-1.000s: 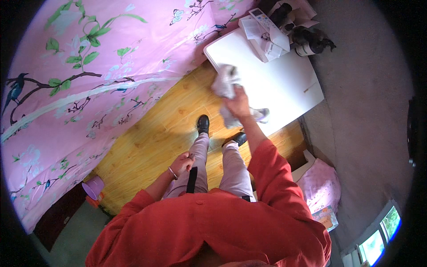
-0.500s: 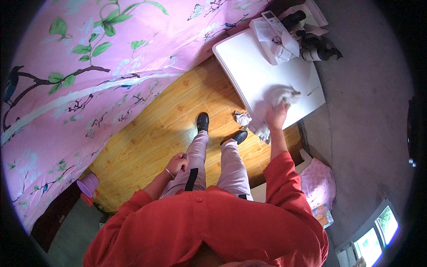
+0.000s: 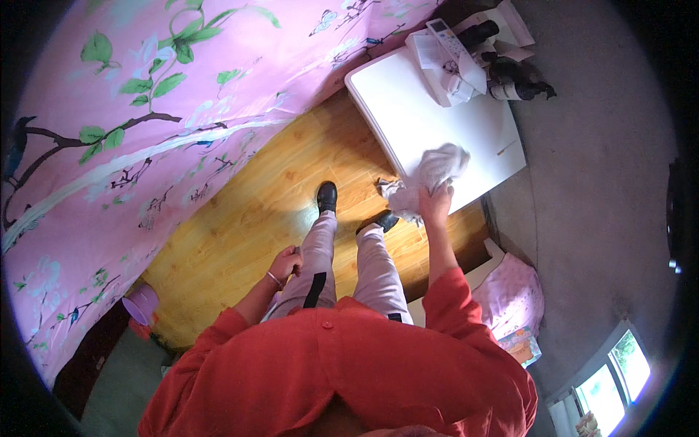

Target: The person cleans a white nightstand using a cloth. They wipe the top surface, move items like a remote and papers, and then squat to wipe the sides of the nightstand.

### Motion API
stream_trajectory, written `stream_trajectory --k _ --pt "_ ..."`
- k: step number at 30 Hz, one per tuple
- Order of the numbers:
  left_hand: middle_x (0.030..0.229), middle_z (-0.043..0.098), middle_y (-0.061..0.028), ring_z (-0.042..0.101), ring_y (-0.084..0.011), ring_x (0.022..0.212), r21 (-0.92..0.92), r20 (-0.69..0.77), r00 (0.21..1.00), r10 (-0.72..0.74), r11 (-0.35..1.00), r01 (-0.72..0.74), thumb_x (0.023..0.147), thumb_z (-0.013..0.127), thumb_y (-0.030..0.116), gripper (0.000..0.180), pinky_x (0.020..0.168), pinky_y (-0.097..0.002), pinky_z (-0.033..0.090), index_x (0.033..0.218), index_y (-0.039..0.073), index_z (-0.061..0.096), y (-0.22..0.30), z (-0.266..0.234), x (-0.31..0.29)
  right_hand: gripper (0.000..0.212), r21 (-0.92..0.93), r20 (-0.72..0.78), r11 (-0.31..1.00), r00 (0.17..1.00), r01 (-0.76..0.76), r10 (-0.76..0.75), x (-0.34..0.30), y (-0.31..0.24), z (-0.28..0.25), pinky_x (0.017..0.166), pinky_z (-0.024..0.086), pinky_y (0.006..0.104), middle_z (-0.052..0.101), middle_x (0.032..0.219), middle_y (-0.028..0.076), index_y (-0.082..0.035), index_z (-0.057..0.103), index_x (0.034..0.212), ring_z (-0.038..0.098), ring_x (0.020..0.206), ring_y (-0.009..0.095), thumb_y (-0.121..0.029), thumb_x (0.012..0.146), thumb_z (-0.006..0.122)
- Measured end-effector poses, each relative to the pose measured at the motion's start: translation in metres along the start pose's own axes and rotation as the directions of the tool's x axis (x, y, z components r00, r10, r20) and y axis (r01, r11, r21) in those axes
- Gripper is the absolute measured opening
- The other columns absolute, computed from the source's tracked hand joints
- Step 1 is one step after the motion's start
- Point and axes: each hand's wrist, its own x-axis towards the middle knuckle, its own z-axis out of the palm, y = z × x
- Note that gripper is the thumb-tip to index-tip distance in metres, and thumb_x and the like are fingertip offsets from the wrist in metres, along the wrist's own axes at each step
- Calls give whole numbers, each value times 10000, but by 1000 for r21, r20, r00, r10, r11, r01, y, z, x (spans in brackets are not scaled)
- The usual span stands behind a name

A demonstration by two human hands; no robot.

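My right hand [image 3: 437, 202] is closed on a whitish-grey cloth [image 3: 443, 164], at the near edge of a white tabletop [image 3: 404, 102]. Part of the cloth is bunched on the surface, and its upper end is smeared by motion. A pale crumpled piece [image 3: 397, 192] shows just left of the table corner; whether it joins the cloth I cannot tell. My left hand [image 3: 285, 265] hangs beside my left thigh with its fingers curled, a bracelet at the wrist. What is inside those fingers, if anything, is hidden.
At the table's far end lie an open white box [image 3: 437, 80], a remote control [image 3: 445, 36] and dark bottles [image 3: 510, 80]. A pink flowered drape [image 3: 182, 146] hangs at left above the wooden floor [image 3: 240, 211]. A purple bucket [image 3: 142, 302] stands lower left; a grey wall [image 3: 590, 146] bounds the right.
My right hand has drawn the cloth toward me and leftward, from the middle of the tabletop to its near corner. My left hand has barely shifted.
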Motion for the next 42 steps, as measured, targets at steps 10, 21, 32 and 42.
stream_trajectory --k 10,21,32,42 --pt "533 462 -43 435 -152 423 68 10 1000 26 997 -26 662 511 83 42 414 -279 365 674 58 479 7 -18 -2 561 238 83 918 935 317 -345 68 -148 48 864 420 451 499 1010 333 113 468 1118 498 957 458 -187 679 647" --pt "529 447 -48 432 -159 433 -30 -62 998 -3 1000 1 667 505 49 43 418 -285 369 665 46 462 -2 -31 -3 560 29 -15 967 967 254 -253 123 -123 77 914 412 414 457 1155 327 69 475 1143 489 1051 417 -251 698 593" --pt "523 455 -43 429 -146 427 23 -59 998 22 1000 -21 653 507 67 46 402 -274 337 644 65 461 10 -25 -1 492 292 304 770 708 568 -637 40 -194 60 795 459 446 545 940 243 -66 573 1103 561 882 386 -248 651 642" --pt "511 459 -41 436 -141 404 95 -9 999 44 995 -43 708 506 89 79 394 -271 360 648 52 470 -8 -32 6 627 -176 295 912 904 371 -311 87 -130 48 923 418 415 492 1191 225 -160 385 1325 481 1092 385 -269 746 600"
